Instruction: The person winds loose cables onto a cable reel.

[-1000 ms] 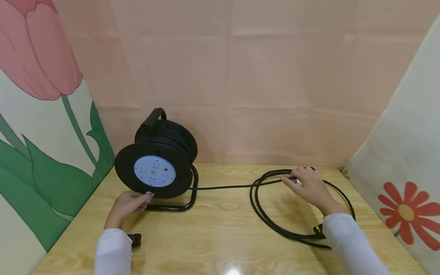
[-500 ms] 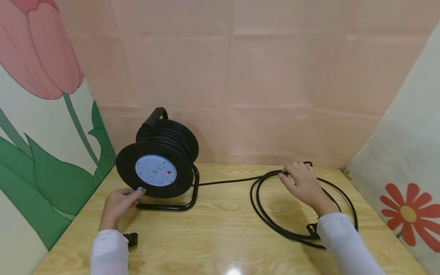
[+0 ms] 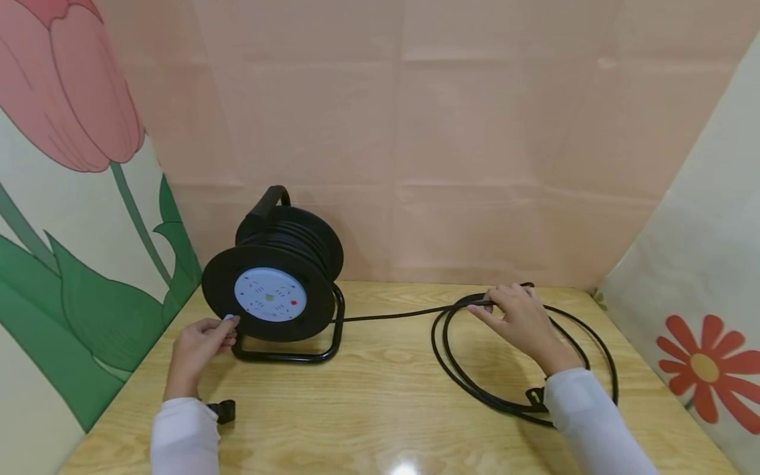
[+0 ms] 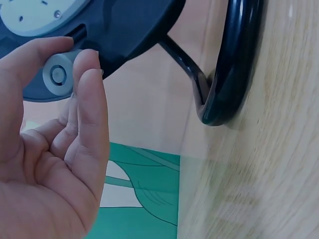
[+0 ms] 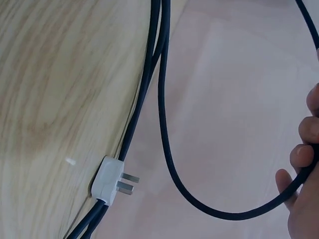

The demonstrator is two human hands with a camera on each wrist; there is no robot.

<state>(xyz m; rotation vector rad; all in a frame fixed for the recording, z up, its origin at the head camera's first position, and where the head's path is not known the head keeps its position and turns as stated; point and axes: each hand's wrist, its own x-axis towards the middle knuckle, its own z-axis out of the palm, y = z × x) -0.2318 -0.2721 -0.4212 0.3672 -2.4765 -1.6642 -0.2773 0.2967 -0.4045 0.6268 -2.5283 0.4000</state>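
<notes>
A black cable reel [image 3: 216,290] with a pale blue socket panel [image 3: 270,294] stands at the left on its black tube frame [image 3: 285,358]. My left hand [image 3: 196,349] pinches the small pale knob [image 4: 58,74] at the lower left of the reel's front disc, between thumb and fingertips. From the reel a black cable [image 3: 386,316] runs right to my right hand [image 3: 522,323], whose fingers curl round it. Under that hand lie loose loops of cable [image 3: 457,379]. In the right wrist view, a white plug [image 5: 107,179] with metal prongs lies against the loops.
The wooden table [image 3: 368,409] carries everything. A pink backdrop [image 3: 415,165] rises behind it, a tulip-printed panel [image 3: 107,284] flanks the left and a flower-printed panel [image 3: 700,264] the right. A small black object [image 3: 222,411] sits beside the left cuff.
The reel's front has turned clockwise, with the knob and my left hand moving left and up. My right hand has shifted left, still holding the cable.
</notes>
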